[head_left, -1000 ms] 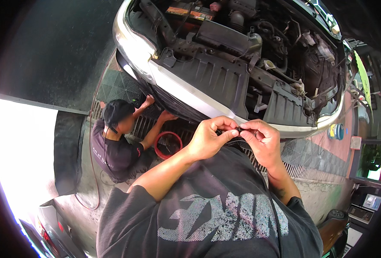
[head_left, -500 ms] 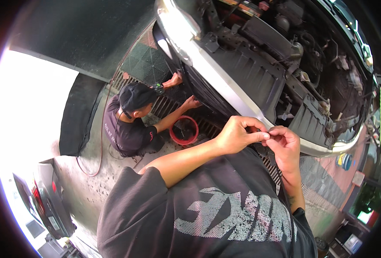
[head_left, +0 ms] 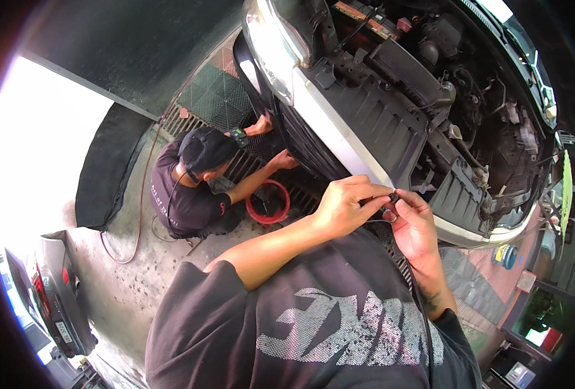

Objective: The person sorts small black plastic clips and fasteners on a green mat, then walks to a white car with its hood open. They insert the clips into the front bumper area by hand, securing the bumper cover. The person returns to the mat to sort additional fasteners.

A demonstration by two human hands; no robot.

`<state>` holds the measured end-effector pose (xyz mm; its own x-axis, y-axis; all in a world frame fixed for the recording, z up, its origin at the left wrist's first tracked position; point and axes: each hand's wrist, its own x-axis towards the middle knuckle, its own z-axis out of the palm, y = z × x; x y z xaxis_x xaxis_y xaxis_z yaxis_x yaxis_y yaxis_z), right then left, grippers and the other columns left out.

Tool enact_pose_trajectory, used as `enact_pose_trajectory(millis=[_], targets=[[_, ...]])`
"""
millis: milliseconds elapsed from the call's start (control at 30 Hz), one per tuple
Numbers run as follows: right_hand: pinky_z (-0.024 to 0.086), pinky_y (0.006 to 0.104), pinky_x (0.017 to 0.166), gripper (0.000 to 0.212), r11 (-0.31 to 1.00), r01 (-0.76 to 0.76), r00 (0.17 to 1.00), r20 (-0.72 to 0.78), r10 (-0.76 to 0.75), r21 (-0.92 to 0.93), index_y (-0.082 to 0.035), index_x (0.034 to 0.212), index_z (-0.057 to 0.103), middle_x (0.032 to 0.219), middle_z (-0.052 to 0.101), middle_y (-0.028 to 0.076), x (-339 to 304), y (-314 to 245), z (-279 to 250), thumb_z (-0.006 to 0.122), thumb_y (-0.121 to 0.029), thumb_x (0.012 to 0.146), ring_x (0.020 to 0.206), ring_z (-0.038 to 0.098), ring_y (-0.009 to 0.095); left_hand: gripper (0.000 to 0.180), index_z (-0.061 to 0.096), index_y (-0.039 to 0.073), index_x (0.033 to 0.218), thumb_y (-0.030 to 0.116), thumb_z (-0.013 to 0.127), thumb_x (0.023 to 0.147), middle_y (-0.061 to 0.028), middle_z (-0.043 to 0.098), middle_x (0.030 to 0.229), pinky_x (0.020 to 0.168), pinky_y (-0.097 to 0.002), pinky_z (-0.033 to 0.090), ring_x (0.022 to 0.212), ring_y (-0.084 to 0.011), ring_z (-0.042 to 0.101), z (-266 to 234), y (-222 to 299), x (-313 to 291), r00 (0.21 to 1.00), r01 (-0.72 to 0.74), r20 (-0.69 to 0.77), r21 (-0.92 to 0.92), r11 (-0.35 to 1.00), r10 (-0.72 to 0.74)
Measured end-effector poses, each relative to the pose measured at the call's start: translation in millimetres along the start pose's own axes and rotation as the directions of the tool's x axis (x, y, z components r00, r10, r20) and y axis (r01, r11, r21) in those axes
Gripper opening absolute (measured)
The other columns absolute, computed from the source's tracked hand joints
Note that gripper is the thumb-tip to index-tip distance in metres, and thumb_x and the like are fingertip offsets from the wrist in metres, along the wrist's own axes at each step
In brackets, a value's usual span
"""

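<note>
My left hand (head_left: 347,206) is closed in a pinch, its fingertips on a small black piece (head_left: 394,197). From the other side my right hand (head_left: 416,227) pinches the same piece between thumb and fingers. The piece is mostly covered by my fingertips, and its exact kind cannot be made out. Both hands meet just in front of the silver front edge (head_left: 347,133) of a car with its hood up. Beyond that edge lies the open engine bay, with a black ribbed cover panel (head_left: 365,107) nearest my hands.
At the left a co-worker (head_left: 190,181) in a dark cap crouches, both hands at the car's lower front. Beside them stands a red bucket (head_left: 268,219) on the floor grating. A red hose (head_left: 146,175) runs along the floor. Another car (head_left: 54,298) is parked at the lower left.
My fingertips have parted slightly, and the small black piece now shows between them. Both hands have shifted a little left in the view. The co-worker stays crouched in the same place.
</note>
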<state>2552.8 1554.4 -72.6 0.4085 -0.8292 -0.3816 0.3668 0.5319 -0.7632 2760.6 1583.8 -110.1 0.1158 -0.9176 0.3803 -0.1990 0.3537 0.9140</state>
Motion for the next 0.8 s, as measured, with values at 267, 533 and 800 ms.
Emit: enact_pose_trajectory(millis=[267,533,800], targets=[[0.062,0.0316,0.086,0.02,0.982,0.033,0.999,-0.004,-0.034,-0.188,0.004,0.121,0.076,0.113,0.078,0.011,21.6,-6.7,-0.7,0.076,0.0,0.101,0.099,0.075,0.017,0.019,0.083,0.005,0.108,0.008,0.086,0.089,-0.0078,0.07,0.079,0.061,-0.0342,0.053,0.067,-0.0201,0.068,-5.7,-7.8,12.2,1.0,-0.014,0.021,-0.009,1.0,0.015],[0.06,0.0291,0.089,0.021,0.937,0.027,0.998,0.064,-0.005,-0.349,0.006,0.119,0.075,0.105,0.077,0.011,64.1,-30.3,-8.3,0.076,0.003,0.098,0.095,0.074,0.015,0.02,0.084,0.006,0.105,0.015,0.089,0.088,-0.0069,0.068,0.074,0.059,-0.034,0.051,0.062,-0.0186,0.063,-1.9,-32.2,34.4,1.0,0.007,-0.003,0.037,0.999,-0.007],[0.058,0.0269,0.084,0.023,0.602,0.37,0.913,0.156,-0.378,-0.708,0.004,0.119,0.077,0.101,0.079,0.006,221.4,-82.1,-26.7,0.078,-0.005,0.098,0.087,0.072,0.013,0.024,0.084,0.017,0.103,0.038,0.082,0.092,-0.0066,0.072,0.082,0.073,-0.0411,0.06,0.082,-0.0278,0.074,-38.1,-143.7,167.3,0.974,-0.029,-0.134,0.723,0.69,0.182]])
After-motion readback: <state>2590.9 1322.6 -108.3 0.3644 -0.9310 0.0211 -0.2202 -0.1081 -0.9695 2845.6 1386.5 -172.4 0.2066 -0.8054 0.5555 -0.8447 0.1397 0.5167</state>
